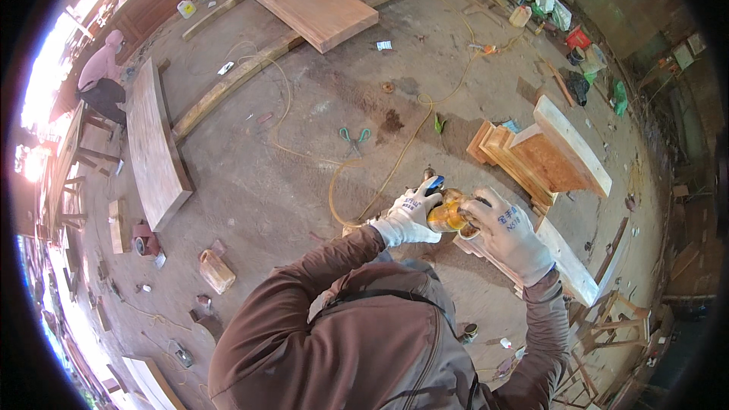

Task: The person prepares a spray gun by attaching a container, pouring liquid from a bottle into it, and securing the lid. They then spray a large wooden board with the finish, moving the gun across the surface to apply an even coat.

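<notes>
Gripping an amber container (446, 218) between gloved left hand (410, 218) and right hand (512, 234), with curled fingers, above the middle of the floor (288, 191). Poised short of green-handled scissors (354, 145), left of a stepped wooden block (524, 158), well apart from a thick plank (307, 4) near the floor's far edge.

Left hand (414, 216): white-gloved, fingers curled in a grip. Right hand (516, 237): white-gloved, back uppermost, fingers bent toward the left, close beside it. Left arm (307, 277): brown-sleeved, elbow bent, forearm angled inward. Right arm (547, 323): brown-sleeved, bent, forearm forward.
</notes>
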